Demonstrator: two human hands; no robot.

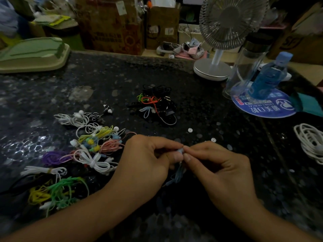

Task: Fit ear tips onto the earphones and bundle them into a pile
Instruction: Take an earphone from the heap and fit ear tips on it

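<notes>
Near the front edge of the dark speckled table (174, 70), two hands meet over a pale blue earphone (180, 151).

Readable writing: the round blue mat (265, 109) at 2 o'clock carries upside-down print, seemingly "DENTAL"; box lettering behind is too blurred to read. Left hand (148, 159) and right hand (222, 165) both pinch the earphone between thumb and curled fingertips, its blue cord (178, 173) hanging below. Whether an ear tip sits on it I cannot tell. Loose white ear tips (190, 130) lie just beyond at 12 o'clock. Coloured bundled earphones (90, 145) spread at 9 o'clock, a dark tangled pile (153, 103) at 12, white cable (309, 142) at 3. Bare tabletop lies between hands and dark pile.
</notes>
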